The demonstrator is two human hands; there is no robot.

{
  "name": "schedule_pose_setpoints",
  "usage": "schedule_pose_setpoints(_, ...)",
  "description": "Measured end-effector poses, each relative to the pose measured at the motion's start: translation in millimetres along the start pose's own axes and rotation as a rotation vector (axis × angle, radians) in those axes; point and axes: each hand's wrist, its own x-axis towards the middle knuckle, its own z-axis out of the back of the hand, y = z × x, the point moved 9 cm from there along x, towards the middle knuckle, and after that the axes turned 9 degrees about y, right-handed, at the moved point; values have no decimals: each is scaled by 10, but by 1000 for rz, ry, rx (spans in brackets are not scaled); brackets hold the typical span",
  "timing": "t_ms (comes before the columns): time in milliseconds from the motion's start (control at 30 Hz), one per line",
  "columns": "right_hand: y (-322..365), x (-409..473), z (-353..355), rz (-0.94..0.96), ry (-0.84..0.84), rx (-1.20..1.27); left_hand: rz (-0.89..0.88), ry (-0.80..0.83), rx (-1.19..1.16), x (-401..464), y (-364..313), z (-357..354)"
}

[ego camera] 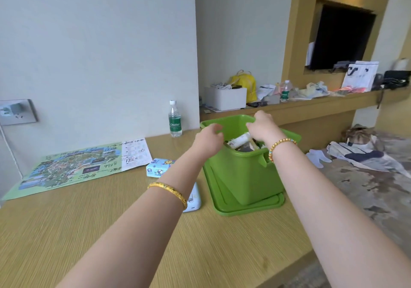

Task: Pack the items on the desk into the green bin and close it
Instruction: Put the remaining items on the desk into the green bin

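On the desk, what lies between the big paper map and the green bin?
In the head view, a blue tissue pack lies between the map and the green bin.

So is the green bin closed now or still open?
Open. The green bin has no cover on top, its contents are visible inside, and the green lid lies flat under it on the desk.

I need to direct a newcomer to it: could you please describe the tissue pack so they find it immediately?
Start at the green bin on the wooden desk. Just left of it, beside the map, lies the tissue pack: small, soft, light blue with cartoon figures.
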Motion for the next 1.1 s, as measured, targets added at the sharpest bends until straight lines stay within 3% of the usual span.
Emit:
schedule_pose_setpoints(233,854,-651,-55,519,-371,73,40,-142,231,-209,589,406)
schedule_pose_setpoints(300,1083,-820,-298,652,-374,80,84,-142,294,-266,853,491)
schedule_pose_setpoints(367,1214,-828,-693,703,-256,91,124,-121,353,-313,1136,566)
schedule_pose_setpoints(567,851,-321,-2024,404,208,-31,263,-37,390,-341,1912,732)
schedule_pose_setpoints(700,625,-30,-2517,267,430,-100,362,-8,155,-220,2339,750)
schedule_pose_setpoints(833,652,170,-2684,234,495,-75,408,-52,-93,-94,2574,729)
schedule_pose_setpoints(1100,664,307,-2761,210,501,-230,296,-106,-456,-103,2499,662)
